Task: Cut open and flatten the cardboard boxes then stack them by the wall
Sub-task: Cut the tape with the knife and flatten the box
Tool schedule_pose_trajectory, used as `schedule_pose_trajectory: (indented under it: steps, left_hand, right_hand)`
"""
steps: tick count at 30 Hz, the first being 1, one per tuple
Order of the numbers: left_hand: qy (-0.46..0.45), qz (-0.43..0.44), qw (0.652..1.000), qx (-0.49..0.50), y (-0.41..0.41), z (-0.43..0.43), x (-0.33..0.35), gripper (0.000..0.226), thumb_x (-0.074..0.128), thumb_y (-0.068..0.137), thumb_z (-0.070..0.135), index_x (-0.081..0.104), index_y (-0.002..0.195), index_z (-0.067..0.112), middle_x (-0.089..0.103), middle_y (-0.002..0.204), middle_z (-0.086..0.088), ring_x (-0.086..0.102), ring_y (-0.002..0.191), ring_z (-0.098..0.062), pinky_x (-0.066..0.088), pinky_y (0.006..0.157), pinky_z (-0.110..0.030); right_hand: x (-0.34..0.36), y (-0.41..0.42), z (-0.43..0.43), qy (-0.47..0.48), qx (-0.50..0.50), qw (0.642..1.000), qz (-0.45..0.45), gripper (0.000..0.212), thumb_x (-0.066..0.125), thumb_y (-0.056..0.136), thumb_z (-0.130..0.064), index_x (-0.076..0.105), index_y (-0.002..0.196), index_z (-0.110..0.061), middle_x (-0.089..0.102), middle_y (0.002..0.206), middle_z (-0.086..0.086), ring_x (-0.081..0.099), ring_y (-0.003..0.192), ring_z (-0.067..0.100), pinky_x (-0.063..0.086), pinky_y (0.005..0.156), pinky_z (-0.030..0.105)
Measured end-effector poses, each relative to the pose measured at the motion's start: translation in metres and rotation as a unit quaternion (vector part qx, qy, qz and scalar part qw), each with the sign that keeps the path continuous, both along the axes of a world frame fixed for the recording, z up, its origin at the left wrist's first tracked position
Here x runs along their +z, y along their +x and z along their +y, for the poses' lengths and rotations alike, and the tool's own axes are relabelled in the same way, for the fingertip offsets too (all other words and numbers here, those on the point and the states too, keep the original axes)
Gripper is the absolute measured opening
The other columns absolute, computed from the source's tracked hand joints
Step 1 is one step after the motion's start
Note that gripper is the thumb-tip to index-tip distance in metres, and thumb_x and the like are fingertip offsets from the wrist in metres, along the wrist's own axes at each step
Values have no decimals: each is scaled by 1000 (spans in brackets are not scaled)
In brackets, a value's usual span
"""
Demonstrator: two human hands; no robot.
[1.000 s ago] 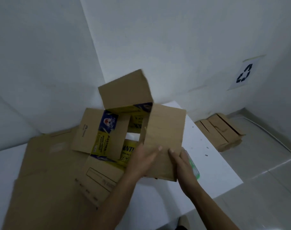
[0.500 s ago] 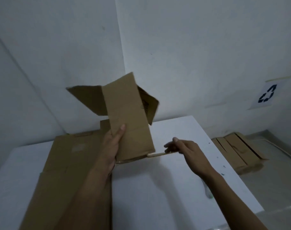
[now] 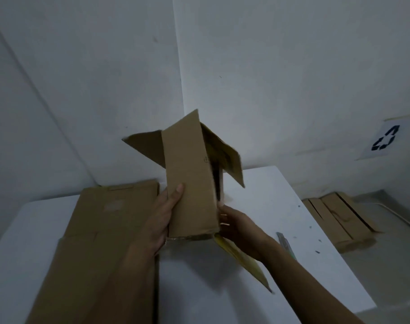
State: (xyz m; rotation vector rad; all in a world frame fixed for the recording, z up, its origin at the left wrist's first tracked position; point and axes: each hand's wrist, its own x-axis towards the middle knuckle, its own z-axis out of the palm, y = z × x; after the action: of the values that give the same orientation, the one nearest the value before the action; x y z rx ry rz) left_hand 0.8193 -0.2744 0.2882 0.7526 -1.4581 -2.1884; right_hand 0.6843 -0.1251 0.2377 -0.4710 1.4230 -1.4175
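Note:
A brown cardboard box (image 3: pixel 190 183) stands upright above the white table (image 3: pixel 269 288), its top flaps splayed out left and right and a yellow-printed bottom flap hanging down to the right. My left hand (image 3: pixel 160 220) grips the box's lower left edge, thumb on the front panel. My right hand (image 3: pixel 236 226) holds the lower right edge, fingers curled against the side. A large flattened cardboard sheet (image 3: pixel 101 242) lies on the table's left half.
A box cutter (image 3: pixel 284 243) lies on the table right of my right forearm. Flattened boxes (image 3: pixel 339 218) are stacked on the floor by the right wall, below a recycling sign (image 3: pixel 385 141). The table stands in a corner between white walls.
The box was swung from lying open on the table to upright. My right hand moved from its bottom flap to its lower right edge; that flap now hangs down.

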Motion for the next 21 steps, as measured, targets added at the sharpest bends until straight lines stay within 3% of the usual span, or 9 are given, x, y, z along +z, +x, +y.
schedule_pose_trajectory:
  steps: [2, 4, 7, 10, 12, 14, 16, 18, 21]
  left_hand:
    - [23, 3, 1000, 7, -1, -4, 7, 46, 59, 84, 43, 62, 121, 16, 76, 105, -4, 73, 95, -18, 61, 74, -32]
    - [33, -5, 999, 16, -5, -10, 14, 49, 60, 86, 43, 62, 125, 12, 75, 109, -8, 73, 95, -20, 61, 73, -32]
    - [6, -48, 999, 22, -15, -13, 22, 43, 55, 95, 48, 66, 123, 16, 75, 112, -4, 72, 100, -18, 59, 82, -34]
    - [-31, -69, 997, -25, -26, -9, 26, 49, 44, 94, 63, 68, 117, 27, 75, 110, 2, 72, 98, -12, 57, 80, -32]
    - [-69, -84, 992, -70, -30, -10, 27, 74, 51, 74, 84, 65, 123, 29, 73, 115, 0, 70, 105, -17, 56, 89, -39]
    - [-162, -132, 967, -146, -28, -17, 23, 119, 62, 47, 95, 43, 146, 33, 66, 129, 3, 64, 119, -21, 48, 105, -44]
    - [-241, -164, 931, -219, -25, -23, 22, 142, 72, 39, 90, 10, 157, 42, 55, 139, 11, 54, 129, -13, 40, 113, -40]
    - [-294, -175, 903, -260, -23, -24, 27, 145, 81, 46, 79, -4, 157, 41, 44, 145, 20, 49, 128, 0, 38, 113, -30]
    - [-387, -231, 867, -213, -28, -20, 33, 109, 80, 75, 53, 14, 158, 25, 48, 138, 17, 56, 106, 5, 42, 91, -8]
  right_hand:
    - [3, -10, 10, -53, -86, 993, -63, 47, 69, 84, -20, 59, 123, 4, 66, 118, 21, 70, 99, 31, 59, 76, 36]
    - [16, -14, 22, -113, -124, 983, -76, 42, 67, 83, -9, 57, 122, 3, 70, 106, 18, 71, 89, 30, 60, 70, 36]
    - [41, -32, 30, -135, -190, 972, -6, 23, 58, 92, -2, 57, 114, -10, 67, 92, 11, 67, 71, 20, 56, 55, 31]
    - [71, -49, 34, -108, -234, 957, 130, 9, 55, 99, -8, 55, 107, -12, 64, 97, 10, 68, 69, 19, 58, 59, 35]
    - [81, -58, 34, -82, -254, 949, 169, 8, 53, 101, -11, 53, 108, -9, 61, 98, 11, 68, 69, 19, 59, 65, 36]
    - [86, -63, 35, -66, -259, 947, 177, 10, 52, 102, -13, 51, 111, -8, 59, 102, 13, 67, 72, 21, 59, 68, 36]
    - [89, -66, 37, -51, -258, 945, 193, 11, 52, 103, -16, 51, 111, -9, 59, 102, 14, 68, 73, 22, 59, 70, 36]
    - [93, -68, 38, -41, -262, 941, 211, 10, 54, 102, -16, 52, 109, -9, 60, 102, 14, 69, 74, 23, 60, 70, 37]
    - [97, -70, 35, -4, -217, 942, 257, 22, 60, 100, -20, 53, 119, -13, 64, 106, 12, 72, 75, 23, 62, 71, 39]
